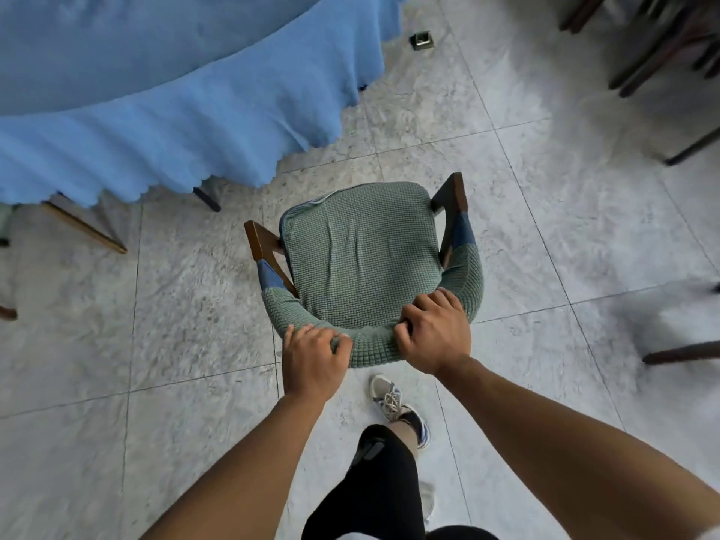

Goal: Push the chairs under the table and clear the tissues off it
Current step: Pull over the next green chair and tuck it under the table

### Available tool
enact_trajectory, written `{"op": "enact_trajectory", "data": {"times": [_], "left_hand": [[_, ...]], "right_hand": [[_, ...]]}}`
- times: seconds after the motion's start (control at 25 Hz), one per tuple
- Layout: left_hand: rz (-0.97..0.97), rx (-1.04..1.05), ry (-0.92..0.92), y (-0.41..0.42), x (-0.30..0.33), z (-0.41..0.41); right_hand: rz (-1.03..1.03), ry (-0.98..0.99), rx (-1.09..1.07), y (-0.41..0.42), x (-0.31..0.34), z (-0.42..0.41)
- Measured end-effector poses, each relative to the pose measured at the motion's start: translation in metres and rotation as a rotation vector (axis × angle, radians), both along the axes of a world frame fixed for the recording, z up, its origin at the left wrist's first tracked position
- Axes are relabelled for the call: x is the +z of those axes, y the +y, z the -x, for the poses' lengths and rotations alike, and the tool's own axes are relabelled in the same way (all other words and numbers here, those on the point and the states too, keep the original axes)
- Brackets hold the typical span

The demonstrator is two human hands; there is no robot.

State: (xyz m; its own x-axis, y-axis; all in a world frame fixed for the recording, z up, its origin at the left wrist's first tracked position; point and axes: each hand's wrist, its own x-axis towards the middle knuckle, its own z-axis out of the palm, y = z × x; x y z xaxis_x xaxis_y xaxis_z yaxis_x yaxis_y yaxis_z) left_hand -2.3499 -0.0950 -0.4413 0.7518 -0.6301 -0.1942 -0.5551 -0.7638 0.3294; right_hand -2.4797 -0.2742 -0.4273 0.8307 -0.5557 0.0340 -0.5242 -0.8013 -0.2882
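The wooden armchair with green knitted cover (358, 259) stands on the grey tiled floor (526, 196), seat front facing the blue-clothed round desk (156, 91), still clear of it. My left hand (313, 360) and right hand (432, 331) each curl in a closed grip around its backrest.

Soft, even daylight with faint shadows; the right edge of the frame smears with motion blur (wide-angle bending there too).
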Motion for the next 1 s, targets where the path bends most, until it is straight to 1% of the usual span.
{"op": "enact_trajectory", "data": {"times": [0.2, 0.44, 0.64, 0.8, 0.92, 1.0], "left_hand": [[0.098, 0.101, -0.021, -0.037, -0.009, -0.024], [0.227, 0.208, -0.081, -0.1, -0.02, -0.088], [0.262, 0.243, -0.093, -0.161, -0.021, -0.138], [0.162, 0.252, -0.043, -0.205, -0.014, -0.163], [0.072, 0.253, 0.031, -0.233, -0.005, -0.176], [0.044, 0.263, 0.065, -0.255, 0.0, -0.188]], "right_hand": [[0.036, -0.037, 0.094, -0.053, -0.001, -0.04], [0.045, -0.097, 0.124, -0.12, -0.011, -0.115], [0.07, -0.081, 0.129, -0.181, -0.011, -0.169], [0.051, -0.051, 0.177, -0.228, -0.005, -0.201], [0.073, -0.031, 0.234, -0.258, -0.004, -0.218], [0.074, -0.019, 0.268, -0.283, -0.003, -0.235]]}}
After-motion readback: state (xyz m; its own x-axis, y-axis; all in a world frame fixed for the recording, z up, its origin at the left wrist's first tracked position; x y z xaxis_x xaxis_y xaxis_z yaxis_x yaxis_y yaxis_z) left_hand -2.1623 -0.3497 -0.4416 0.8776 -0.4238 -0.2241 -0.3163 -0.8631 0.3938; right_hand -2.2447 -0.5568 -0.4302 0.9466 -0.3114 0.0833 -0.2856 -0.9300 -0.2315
